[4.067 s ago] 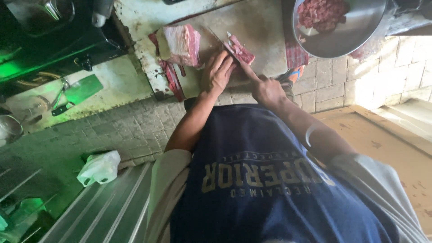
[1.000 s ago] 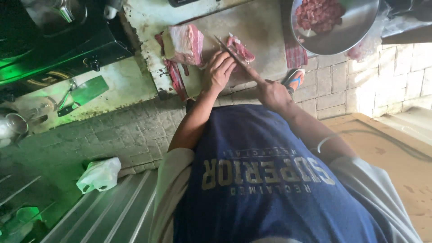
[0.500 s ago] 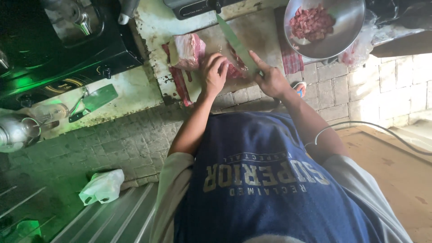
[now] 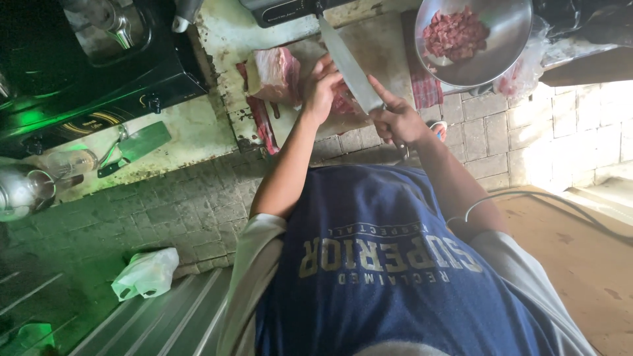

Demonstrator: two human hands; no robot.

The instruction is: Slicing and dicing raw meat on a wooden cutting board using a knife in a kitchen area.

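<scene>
Step in hand: cutting raw meat on the board. Right hand [image 4: 399, 122] is closed around the handle of a knife [image 4: 349, 62], index finger laid along the spine, blade raised and angled up away from the body, tip near a dark appliance [image 4: 283, 10] at the far edge of the surface [image 4: 198, 135]. Left hand [image 4: 321, 89] is curled, fingers pressed down on a small meat piece [image 4: 343, 102] just left of the blade; whether it pinches the piece or only pins it, cannot tell.

A bigger meat slab [image 4: 273, 72] sits just left of the left hand, touching the board [image 4: 376, 39]. A steel bowl [image 4: 475, 39] of diced meat is up and right of the right hand, near it, resting on a red cloth [image 4: 425, 92].

Well left of both hands: a stove [image 4: 86, 72], a cleaver [image 4: 135, 145] lying flat, a kettle [image 4: 20, 191]. A white bag [image 4: 145, 271] lies on the floor below.

Judged: blade is mid-lift between strokes. The next cut calls for the edge to land just beside the left fingertips, knuckles kept tucked.
</scene>
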